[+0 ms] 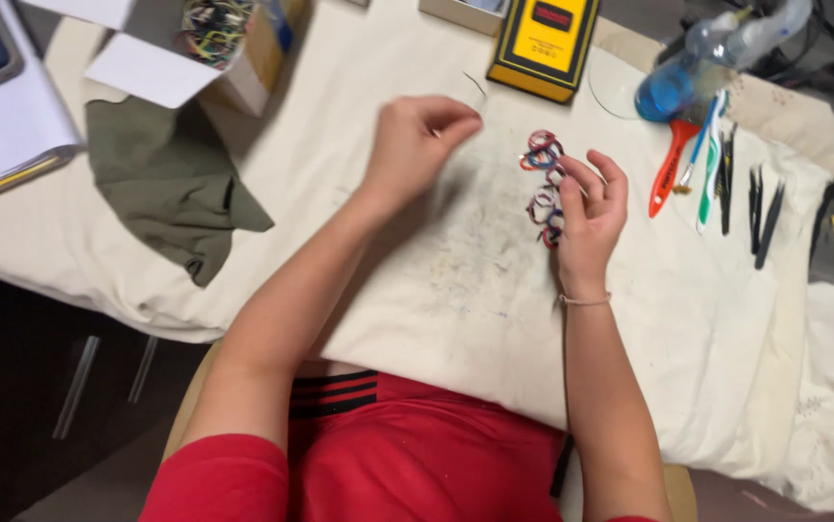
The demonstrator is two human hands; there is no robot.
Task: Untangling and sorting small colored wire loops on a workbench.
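While the right hand [591, 217] holds a small cluster of red, blue and white wire loops [543, 188] against its fingertips, fingers curled lightly around the lower loops, the left hand [417, 145] hovers to the left with thumb and forefinger pinched together on a thin wire strand [476, 85] that curves up from the grip. The loops sit just above the middle of the tabletop, which is draped in a cream cloth [455, 290] smudged grey under the hands. A yellow and black box [544, 43] lies beyond the loops. To the right lie an orange-handled tool [669, 169], a green and white one [708, 179], black tweezers [763, 208] and a blue spray bottle [716, 53]. To the left, an olive-green rag [170, 179] rests on the cloth near an open cardboard box of coloured wires [214, 39], with a white notebook [1, 116] at the edge. Dark floor shows below the tabletop's left side.
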